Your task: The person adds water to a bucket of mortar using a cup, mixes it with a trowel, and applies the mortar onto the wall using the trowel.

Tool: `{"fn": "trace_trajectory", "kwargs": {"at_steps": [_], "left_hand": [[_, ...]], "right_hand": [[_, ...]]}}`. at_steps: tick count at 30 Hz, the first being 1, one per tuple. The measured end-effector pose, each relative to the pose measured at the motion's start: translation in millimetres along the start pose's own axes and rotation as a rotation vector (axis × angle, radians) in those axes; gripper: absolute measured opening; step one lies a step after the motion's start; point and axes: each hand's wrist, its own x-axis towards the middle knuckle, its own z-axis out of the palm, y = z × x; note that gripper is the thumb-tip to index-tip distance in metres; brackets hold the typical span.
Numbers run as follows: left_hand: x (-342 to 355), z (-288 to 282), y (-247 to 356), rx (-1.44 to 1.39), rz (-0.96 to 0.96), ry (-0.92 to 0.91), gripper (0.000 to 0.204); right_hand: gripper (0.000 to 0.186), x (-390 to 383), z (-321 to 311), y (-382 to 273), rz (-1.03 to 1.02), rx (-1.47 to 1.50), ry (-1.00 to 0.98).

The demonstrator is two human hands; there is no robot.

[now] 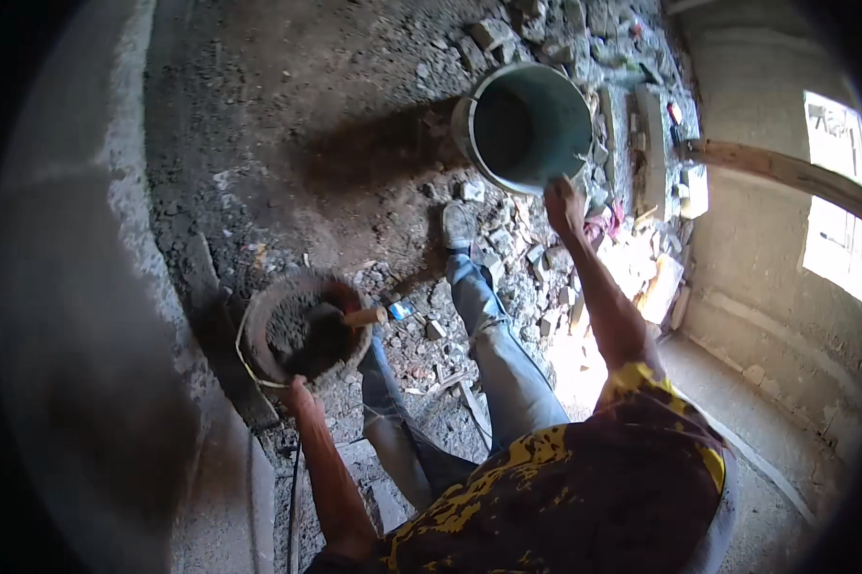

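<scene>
Patterned black-and-yellow shirt (565, 488) nearest us, 6 o'clock. We have two buckets in hand. Mix bucket (261, 335) sits between 8 and 9 o'clock: grey, mortar-like mix (292, 327) inside, wooden tool handle (365, 317) poking over its 3 o'clock edge, tool head hidden. Our left hand (300, 394) is curled closed at its 6 o'clock edge; can't tell if on rim or bail. Green-grey bucket (559, 115) at 1 o'clock, bare inner wall and bottom facing us. Our right hand (565, 203) grips its 5 o'clock rim, fingers closed. Broken rubble (538, 260) around 2–3 o'clock.
</scene>
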Motion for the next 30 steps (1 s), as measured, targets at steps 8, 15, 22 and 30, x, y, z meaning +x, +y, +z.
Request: {"fn": "trace_trajectory", "kwargs": {"at_steps": [8,15,22,30], "left_hand": [[33.4,176.8,-0.8,-0.071,0.152,-0.452,0.038],[81.2,322.0,-31.1,-0.038,0.248,-0.488,0.031],[54.1,227.5,-48.5,-0.014,0.026,-0.679,0.057],[-43.2,160.6,-41.3,0.28,0.084,-0.481,0.077]], "right_hand": [[0.033,192.2,128.2,61.3,-0.092,-0.169,-0.338],[0.037,314.6,258.0,96.3,-0.498,-0.365,-0.247],[0.038,299.3,304.3,145.4,-0.392,-0.42,-0.247],[0.032,188.8,137.4,67.5,-0.409,-0.093,-0.057]]}}
